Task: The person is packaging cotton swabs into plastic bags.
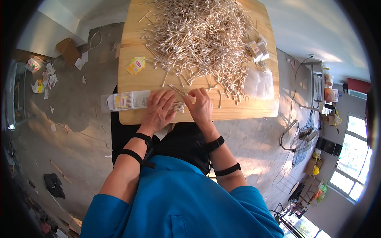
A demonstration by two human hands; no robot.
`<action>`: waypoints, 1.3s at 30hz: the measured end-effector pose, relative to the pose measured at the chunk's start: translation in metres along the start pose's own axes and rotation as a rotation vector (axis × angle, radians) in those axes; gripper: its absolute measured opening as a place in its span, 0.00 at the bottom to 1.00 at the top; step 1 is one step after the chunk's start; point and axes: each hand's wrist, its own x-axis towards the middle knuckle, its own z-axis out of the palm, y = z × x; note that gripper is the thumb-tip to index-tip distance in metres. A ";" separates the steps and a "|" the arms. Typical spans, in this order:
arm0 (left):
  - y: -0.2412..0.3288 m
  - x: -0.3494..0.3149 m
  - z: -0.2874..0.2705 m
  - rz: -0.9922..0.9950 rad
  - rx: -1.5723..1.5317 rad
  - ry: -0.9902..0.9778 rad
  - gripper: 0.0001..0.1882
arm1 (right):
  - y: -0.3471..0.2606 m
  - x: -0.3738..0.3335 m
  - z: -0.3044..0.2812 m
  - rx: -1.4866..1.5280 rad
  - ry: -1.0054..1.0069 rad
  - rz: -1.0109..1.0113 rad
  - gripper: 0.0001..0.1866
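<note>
On the wooden table [135, 83], my left hand [159, 108] is closed over a bundle of cotton swabs [177, 106]. Their ends stick out past its fingers on the right. A clear plastic bag [139, 99] with a yellow card and swabs inside lies left of this hand, partly under it. Close by on the right, my right hand [199, 105] has its thumb and forefinger pinched at the end of a single cotton swab [177, 89]. Beyond both hands spreads a large loose heap of cotton swabs [198, 39].
Small yellow cards [136, 65] lie at the table's left. At the right are filled packs [258, 49] and flat clear bags [258, 84]. A fan [303, 135] stands on the floor to the right. Paper scraps [49, 77] and a cardboard box [68, 51] lie to the left.
</note>
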 end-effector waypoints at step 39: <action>-0.002 -0.001 0.001 0.019 0.027 -0.009 0.28 | 0.015 0.013 -0.013 -0.039 0.070 -0.165 0.22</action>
